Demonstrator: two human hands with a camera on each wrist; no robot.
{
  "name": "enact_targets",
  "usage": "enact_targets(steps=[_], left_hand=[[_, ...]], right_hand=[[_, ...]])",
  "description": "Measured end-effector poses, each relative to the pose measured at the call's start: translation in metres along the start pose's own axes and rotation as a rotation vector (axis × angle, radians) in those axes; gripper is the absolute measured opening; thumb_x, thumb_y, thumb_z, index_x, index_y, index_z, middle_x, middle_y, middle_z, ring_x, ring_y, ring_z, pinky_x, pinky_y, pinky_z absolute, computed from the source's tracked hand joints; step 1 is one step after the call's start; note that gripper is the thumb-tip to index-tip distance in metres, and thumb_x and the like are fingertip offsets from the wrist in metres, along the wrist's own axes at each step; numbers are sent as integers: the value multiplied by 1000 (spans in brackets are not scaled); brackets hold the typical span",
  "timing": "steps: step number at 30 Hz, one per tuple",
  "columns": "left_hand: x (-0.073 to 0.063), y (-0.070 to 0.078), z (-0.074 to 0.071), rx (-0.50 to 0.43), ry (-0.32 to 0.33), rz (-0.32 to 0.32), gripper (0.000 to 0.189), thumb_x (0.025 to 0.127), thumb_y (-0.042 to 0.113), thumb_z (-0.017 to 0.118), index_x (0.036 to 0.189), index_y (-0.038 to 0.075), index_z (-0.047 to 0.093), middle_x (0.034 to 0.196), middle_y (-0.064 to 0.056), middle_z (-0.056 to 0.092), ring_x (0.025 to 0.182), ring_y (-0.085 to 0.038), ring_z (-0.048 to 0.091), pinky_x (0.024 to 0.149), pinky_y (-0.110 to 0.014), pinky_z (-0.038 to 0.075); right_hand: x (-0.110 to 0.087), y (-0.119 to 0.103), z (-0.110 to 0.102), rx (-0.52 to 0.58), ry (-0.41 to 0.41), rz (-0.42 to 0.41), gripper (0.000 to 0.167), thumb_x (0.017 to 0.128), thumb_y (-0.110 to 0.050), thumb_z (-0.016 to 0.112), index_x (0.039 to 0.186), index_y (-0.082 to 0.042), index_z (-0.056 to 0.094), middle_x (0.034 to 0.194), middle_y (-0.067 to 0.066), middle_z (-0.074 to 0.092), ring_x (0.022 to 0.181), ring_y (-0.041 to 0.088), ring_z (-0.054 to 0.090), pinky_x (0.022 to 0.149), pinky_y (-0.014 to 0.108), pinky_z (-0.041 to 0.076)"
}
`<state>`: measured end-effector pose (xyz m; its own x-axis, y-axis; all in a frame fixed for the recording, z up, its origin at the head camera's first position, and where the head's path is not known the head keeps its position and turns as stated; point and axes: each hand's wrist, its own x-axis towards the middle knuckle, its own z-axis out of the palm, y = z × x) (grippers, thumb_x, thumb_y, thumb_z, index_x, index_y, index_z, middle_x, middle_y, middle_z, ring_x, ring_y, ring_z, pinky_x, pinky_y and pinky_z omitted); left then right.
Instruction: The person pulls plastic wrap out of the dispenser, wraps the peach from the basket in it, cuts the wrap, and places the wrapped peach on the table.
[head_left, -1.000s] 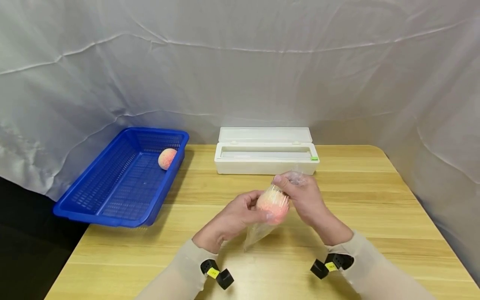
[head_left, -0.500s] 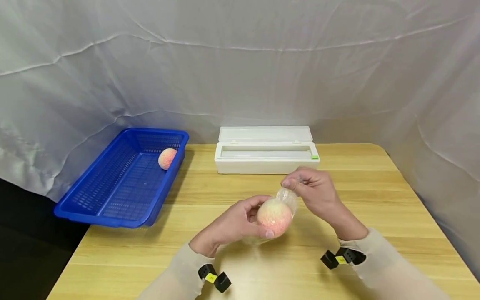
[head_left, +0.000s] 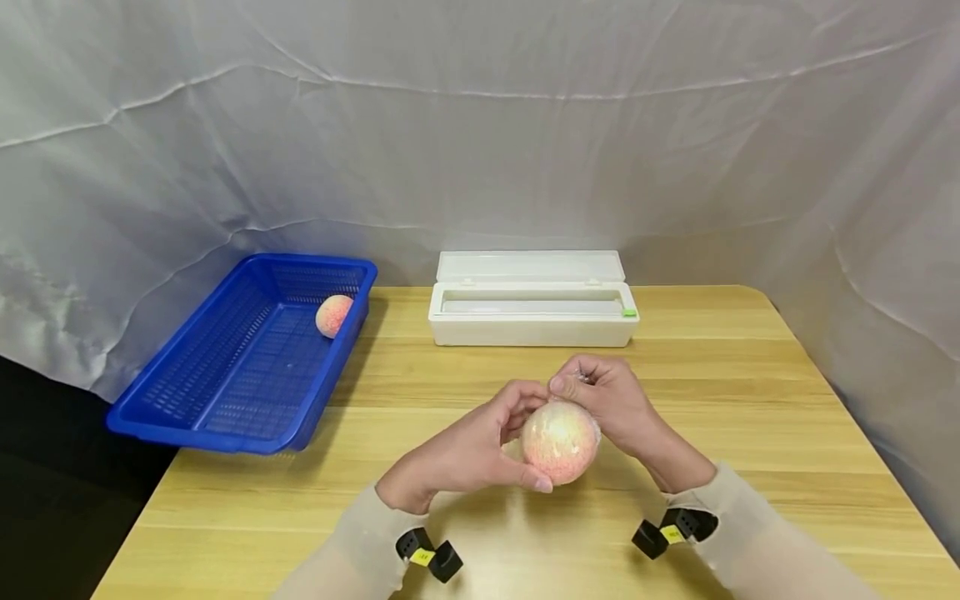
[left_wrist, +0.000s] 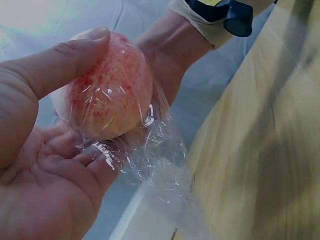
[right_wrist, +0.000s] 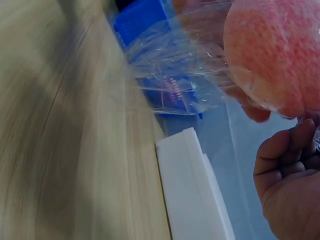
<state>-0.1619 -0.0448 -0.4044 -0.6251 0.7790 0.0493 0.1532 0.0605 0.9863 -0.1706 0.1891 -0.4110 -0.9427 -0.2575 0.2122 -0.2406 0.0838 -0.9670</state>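
A round peach [head_left: 561, 443], cream shading to pink, sits inside clear plastic wrap above the table. My left hand [head_left: 468, 450] holds it, thumb at the near side and fingers behind. Thumb and fingers of my right hand [head_left: 611, 408] pinch a gathered bit of film at the peach's far side. In the left wrist view, loose plastic wrap [left_wrist: 162, 170] trails from the peach in a crinkled flap. The right wrist view shows the peach [right_wrist: 275, 55] close up and the right fingers curled near it.
A blue plastic basket [head_left: 315, 400] stands at the left, with another peach [head_left: 333, 316] at its right wall. At the table's back lies a white film dispenser box [head_left: 532, 335], lid raised, green slider at its right end. A grey cloth hangs behind.
My right hand first moved right, drawing the film out, then came back beside the peach. The peach has shifted slightly right and toward me; the film tail below it is no longer visible from the head.
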Motion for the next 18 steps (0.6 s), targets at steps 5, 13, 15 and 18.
enact_targets(steps=[5,13,15,18], left_hand=[[2,3,0,-51,-3,5,87,80,-7,88,146,11,33,153,-9,47,137,-13,57,117,-27,43],[4,5,-2,93,-23,134,93,75,-4,93,142,14,30,149,-10,46,147,-20,49,125,-33,36],[5,5,-3,244,-10,173,94,75,3,95,144,14,30,150,-9,47,146,-22,49,124,-39,37],[6,4,-3,501,41,204,95,78,12,95,148,14,32,152,-8,47,144,-23,48,121,-44,42]], right_hand=[[-1,-3,-2,28,-36,27,17,99,-8,72,84,-1,71,82,-6,73,80,11,65,59,26,57],[-7,-4,-11,178,-270,338,44,100,-54,65,98,-10,63,105,8,68,93,19,68,75,34,62],[-10,-3,-12,181,-302,431,57,103,-60,58,115,-4,63,115,11,67,101,23,68,83,38,62],[-13,-3,-14,116,-316,520,75,106,-65,46,141,0,56,124,15,67,107,27,69,88,42,60]])
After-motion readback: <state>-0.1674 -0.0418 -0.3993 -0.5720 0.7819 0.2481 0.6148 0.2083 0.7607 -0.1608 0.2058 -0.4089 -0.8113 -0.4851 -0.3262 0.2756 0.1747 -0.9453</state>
